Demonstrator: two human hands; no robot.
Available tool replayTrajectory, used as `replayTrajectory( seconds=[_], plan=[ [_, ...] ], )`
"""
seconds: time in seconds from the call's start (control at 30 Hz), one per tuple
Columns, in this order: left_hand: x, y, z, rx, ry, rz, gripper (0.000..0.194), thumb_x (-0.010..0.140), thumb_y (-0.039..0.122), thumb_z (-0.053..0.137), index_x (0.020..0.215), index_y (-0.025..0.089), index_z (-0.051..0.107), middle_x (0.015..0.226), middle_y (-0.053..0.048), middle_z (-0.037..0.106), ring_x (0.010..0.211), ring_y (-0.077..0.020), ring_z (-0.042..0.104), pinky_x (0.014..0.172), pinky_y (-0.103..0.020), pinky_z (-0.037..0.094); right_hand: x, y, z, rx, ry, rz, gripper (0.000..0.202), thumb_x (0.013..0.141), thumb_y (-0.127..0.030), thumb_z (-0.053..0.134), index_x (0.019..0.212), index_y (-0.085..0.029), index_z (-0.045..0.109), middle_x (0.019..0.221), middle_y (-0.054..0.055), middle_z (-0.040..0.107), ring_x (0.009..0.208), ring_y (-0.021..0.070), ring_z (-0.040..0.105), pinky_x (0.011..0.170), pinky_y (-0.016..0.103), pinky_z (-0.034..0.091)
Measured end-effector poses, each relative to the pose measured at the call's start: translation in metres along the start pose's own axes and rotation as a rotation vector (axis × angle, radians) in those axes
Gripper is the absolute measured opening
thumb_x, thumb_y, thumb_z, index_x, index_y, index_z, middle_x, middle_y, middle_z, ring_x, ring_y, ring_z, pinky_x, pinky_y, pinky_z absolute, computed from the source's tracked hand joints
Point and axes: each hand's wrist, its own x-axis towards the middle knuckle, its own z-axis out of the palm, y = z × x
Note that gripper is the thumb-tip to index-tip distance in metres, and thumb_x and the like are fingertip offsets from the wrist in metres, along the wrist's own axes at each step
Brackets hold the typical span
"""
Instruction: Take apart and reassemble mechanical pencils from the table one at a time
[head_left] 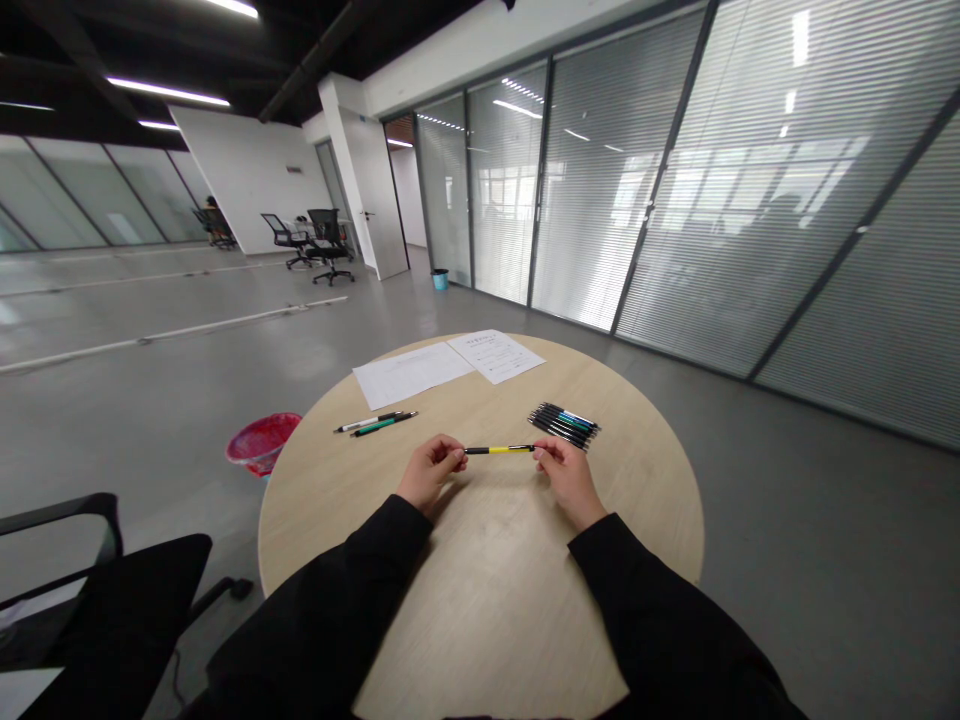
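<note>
A yellow and black pen (501, 450) is stretched level between my two hands, over the middle of the round table. My left hand (433, 470) pinches its black end. At the other end, the clip side, the fingers of my right hand (564, 478) are closed on the tip. Just beyond my right hand lies a row of several pens (564, 424), mostly black with some blue and green. A white and black pen (367, 422) and a green and black pen (384, 425) lie side by side beyond my left hand.
Two printed paper sheets (496, 355) lie at the far side of the round wooden table (480, 620). A red-lined bin (262, 443) stands on the floor at the left, near a black chair (127, 600). Glass partitions with blinds run along the right.
</note>
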Motion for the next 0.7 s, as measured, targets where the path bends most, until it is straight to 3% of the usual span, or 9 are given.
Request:
replayTrajectory(
  seconds=[0.7],
  plan=[
    [0.0009,-0.0016,-0.0016,0.001,0.007,0.001,0.034,0.069,0.041,0.082,0.077,0.015,0.063,0.064,-0.001,0.067,0.059,-0.0123,0.06,0.06,-0.025,0.047,0.0009,0.003,-0.0007,0.047,-0.008,0.035,0.027,0.078,-0.041,0.068,0.089,-0.016,0.07,0.074,0.004,0.066,0.061,0.0158,0.06,0.059,0.029,0.049]
  ],
)
